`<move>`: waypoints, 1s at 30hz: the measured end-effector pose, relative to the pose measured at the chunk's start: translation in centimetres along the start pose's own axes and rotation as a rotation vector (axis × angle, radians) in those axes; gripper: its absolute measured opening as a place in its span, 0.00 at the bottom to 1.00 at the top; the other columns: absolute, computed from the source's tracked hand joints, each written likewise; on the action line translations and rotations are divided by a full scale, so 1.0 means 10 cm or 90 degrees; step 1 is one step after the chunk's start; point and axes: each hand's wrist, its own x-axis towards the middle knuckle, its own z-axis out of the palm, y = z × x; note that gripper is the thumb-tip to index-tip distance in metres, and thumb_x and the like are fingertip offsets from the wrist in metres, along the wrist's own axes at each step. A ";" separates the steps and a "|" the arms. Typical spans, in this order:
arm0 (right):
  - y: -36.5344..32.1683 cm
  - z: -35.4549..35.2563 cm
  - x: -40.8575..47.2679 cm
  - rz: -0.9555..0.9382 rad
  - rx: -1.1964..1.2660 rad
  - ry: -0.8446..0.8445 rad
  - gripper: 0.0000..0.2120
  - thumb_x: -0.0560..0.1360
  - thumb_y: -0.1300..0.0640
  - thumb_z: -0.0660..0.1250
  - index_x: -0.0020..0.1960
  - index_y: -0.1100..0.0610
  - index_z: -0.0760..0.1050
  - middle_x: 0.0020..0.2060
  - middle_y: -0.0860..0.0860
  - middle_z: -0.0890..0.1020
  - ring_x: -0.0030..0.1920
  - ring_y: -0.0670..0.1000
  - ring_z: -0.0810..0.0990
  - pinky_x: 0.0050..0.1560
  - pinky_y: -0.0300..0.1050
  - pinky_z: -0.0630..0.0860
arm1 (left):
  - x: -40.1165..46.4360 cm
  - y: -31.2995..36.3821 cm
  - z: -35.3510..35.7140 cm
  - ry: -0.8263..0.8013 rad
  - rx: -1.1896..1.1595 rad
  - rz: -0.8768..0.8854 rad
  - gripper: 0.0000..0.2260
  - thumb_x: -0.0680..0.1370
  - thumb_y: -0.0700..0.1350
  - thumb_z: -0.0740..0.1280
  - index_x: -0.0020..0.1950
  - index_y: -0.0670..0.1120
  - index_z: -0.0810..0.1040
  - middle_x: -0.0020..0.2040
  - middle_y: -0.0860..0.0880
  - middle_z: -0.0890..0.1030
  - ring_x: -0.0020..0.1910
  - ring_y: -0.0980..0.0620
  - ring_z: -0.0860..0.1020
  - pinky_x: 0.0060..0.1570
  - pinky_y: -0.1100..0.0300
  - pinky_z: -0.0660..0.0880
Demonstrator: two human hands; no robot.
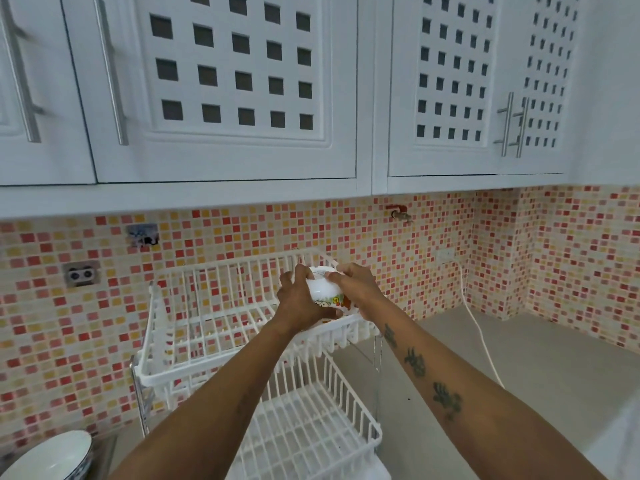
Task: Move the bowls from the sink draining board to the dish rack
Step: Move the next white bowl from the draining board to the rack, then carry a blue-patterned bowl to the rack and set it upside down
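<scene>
Gripping an upturned bowl (323, 292), left hand (299, 299) and right hand (358, 289) hover over the dish rack (214, 306) upper tier. Bare wires lie toward 9 o'clock, nearer the left hand.

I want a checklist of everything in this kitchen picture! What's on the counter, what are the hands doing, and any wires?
Surface: grey counter, bare to the right of the rack.
Job's things: white bowl with cartoon print, upside down, held over the top tier of the white two-tier dish rack; another bowl waits at bottom left.
Clutter: nothing seen.
Hands: left hand and right hand both grip the printed bowl.
Cables: white cord runs from a wall socket down across the counter.
Surroundings: mosaic tile wall, white lattice cabinets above.
</scene>
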 end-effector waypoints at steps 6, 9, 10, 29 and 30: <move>0.03 -0.02 0.04 0.024 -0.013 -0.016 0.18 0.74 0.57 0.68 0.63 0.60 0.75 0.61 0.57 0.78 0.56 0.57 0.80 0.45 0.47 0.78 | 0.03 -0.04 0.05 -0.020 0.013 -0.016 0.41 0.61 0.54 0.81 0.65 0.47 0.61 0.65 0.43 0.62 0.63 0.40 0.70 0.64 0.46 0.73; 0.04 -0.01 0.06 0.014 -0.023 -0.010 0.18 0.74 0.57 0.68 0.62 0.61 0.75 0.61 0.57 0.79 0.56 0.57 0.80 0.45 0.47 0.78 | 0.03 -0.05 0.05 -0.022 0.009 -0.021 0.40 0.62 0.53 0.81 0.65 0.47 0.61 0.65 0.43 0.62 0.63 0.40 0.70 0.64 0.47 0.73; 0.04 -0.01 0.06 0.011 -0.024 -0.009 0.17 0.74 0.57 0.68 0.62 0.61 0.75 0.60 0.57 0.79 0.55 0.56 0.80 0.45 0.46 0.76 | 0.03 -0.04 0.04 -0.023 0.010 -0.022 0.40 0.62 0.53 0.81 0.65 0.47 0.61 0.65 0.43 0.62 0.63 0.41 0.70 0.64 0.47 0.73; -0.66 1.03 -0.59 -0.266 -0.034 0.113 0.19 0.76 0.52 0.64 0.66 0.54 0.69 0.66 0.53 0.70 0.63 0.55 0.73 0.66 0.57 0.69 | -0.53 -0.44 -1.55 0.127 -0.230 -0.109 0.32 0.78 0.53 0.66 0.75 0.47 0.54 0.77 0.42 0.59 0.68 0.43 0.71 0.62 0.54 0.71; -0.76 1.22 -0.68 -0.276 -0.020 0.092 0.19 0.76 0.52 0.64 0.66 0.54 0.69 0.66 0.53 0.70 0.63 0.54 0.73 0.66 0.55 0.70 | -0.63 -0.52 -1.69 0.151 -0.226 -0.121 0.31 0.78 0.53 0.65 0.75 0.46 0.55 0.76 0.42 0.61 0.66 0.44 0.72 0.61 0.55 0.71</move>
